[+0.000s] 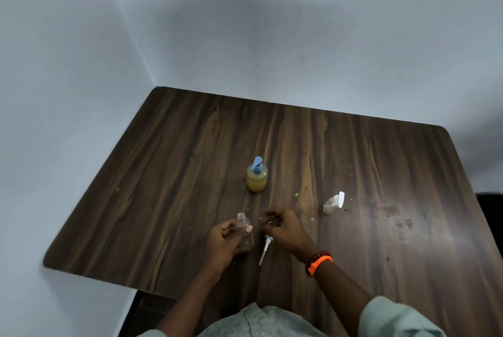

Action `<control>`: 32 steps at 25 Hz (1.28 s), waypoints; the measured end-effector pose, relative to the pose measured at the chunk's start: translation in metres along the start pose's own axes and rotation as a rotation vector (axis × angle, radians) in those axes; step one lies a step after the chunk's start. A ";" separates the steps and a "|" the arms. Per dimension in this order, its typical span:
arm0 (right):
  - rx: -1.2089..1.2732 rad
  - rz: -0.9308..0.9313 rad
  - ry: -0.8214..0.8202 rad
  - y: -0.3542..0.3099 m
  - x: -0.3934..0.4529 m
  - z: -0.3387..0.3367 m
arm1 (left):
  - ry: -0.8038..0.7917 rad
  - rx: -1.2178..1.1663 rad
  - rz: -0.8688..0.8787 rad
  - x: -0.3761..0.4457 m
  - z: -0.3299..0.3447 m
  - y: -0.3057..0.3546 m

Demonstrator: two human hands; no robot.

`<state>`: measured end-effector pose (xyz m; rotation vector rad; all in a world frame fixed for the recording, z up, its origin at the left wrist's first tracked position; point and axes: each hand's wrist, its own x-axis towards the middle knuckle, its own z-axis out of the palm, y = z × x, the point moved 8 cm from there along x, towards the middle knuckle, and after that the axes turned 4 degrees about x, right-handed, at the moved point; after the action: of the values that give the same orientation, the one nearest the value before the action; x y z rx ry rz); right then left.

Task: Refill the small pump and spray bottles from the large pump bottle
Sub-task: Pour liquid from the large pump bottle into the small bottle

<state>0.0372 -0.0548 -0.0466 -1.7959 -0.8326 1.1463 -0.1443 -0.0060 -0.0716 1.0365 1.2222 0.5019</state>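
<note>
Your left hand is wrapped around the small clear bottle, thumb on the front, neck open and uncapped, bottle upright or close to it on the table. Your right hand is curled with fingertips pinched together near the bottle's neck; something thin seems to sit between them, too blurred to name. The removed pump insert lies flat on the table just beside the bottle, between your two hands, head toward your right palm and dip tube pointing back at you, long axis roughly toward and away from you. The key relation: the large pump bottle, yellow liquid and blue pump, stands straight ahead of both hands, farther out, slightly nearer the right hand's line; nozzle points up and away. So my read is right hand reaches forward for it while left keeps the open neck steady. The second small bottle, white cap, sits well apart to the right, nearer the right hand, tilted or lying, can't tell which. Watch the loose insert when you reach; your right wrist with the orange band passes right over it.
</note>
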 end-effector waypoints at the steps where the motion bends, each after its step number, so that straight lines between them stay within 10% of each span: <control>1: -0.003 0.004 0.103 -0.003 0.008 -0.011 | -0.009 0.000 0.001 0.002 -0.002 -0.001; 15: -0.104 -0.140 0.051 -0.056 0.113 0.005 | -0.091 0.114 0.072 0.027 -0.025 0.007; 32: 0.095 -0.288 0.322 -0.009 -0.092 -0.063 | -0.337 0.176 0.155 -0.014 0.042 0.028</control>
<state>0.0609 -0.1471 0.0109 -1.6607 -0.7973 0.6783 -0.1042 -0.0191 -0.0407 1.3142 0.9013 0.3251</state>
